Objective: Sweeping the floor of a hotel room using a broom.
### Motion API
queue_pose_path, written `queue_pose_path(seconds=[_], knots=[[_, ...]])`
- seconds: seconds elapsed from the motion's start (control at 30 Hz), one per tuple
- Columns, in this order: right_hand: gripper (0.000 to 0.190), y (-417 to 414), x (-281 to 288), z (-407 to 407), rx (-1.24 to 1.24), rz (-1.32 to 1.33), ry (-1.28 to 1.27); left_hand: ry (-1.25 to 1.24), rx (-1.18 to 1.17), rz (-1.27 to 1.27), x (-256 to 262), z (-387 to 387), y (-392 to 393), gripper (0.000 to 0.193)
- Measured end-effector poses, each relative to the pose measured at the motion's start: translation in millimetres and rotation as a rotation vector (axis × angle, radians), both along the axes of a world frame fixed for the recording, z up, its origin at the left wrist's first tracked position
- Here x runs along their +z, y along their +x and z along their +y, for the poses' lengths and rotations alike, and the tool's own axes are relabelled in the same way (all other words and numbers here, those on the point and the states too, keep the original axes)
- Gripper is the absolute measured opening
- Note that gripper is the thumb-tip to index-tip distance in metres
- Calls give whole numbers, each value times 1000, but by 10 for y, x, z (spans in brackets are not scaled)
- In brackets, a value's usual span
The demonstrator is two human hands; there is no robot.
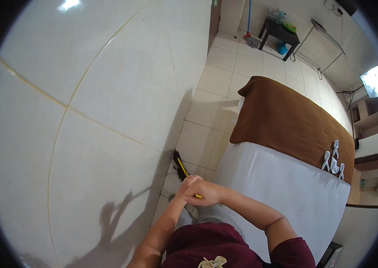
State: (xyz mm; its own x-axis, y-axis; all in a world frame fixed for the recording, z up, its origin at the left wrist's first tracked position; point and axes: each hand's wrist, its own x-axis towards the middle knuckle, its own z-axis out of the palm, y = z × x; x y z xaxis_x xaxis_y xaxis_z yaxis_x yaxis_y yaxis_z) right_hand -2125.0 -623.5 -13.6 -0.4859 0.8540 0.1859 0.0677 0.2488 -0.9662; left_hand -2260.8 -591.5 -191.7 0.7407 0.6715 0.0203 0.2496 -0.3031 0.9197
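A broom with a yellow handle (182, 166) slants down to the floor, its dark bristles (176, 158) resting on the tiles along the foot of the wall. Both hands are wrapped around the handle, close together. My left hand (185, 186) grips it and is partly covered by my right hand (208, 192), which is closed near the top end. A short yellow tip of the handle sticks out below the right hand's fingers.
A white tiled wall (115, 134) rises at left, beside beige floor tiles (198, 137). To the right stands a bed with a white sheet (276, 181), a brown blanket (286, 114) and folded white cloths (334, 165). Farther off are a mop (252, 41) and a black table (277, 31).
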Motion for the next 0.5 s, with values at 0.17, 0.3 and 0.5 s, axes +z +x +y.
queue_pose_path(seconds=[0.17,0.3,0.5], knots=[[20,227,-127,401,-31,-302,68,81,71,12,-105,427,441,18],[18,286,-234,474,-177,-250,191,79,195,-143,33,666,807,18],[19,525,338,122,-389,-162,159,114,-67,-210,579,627,1141,16]])
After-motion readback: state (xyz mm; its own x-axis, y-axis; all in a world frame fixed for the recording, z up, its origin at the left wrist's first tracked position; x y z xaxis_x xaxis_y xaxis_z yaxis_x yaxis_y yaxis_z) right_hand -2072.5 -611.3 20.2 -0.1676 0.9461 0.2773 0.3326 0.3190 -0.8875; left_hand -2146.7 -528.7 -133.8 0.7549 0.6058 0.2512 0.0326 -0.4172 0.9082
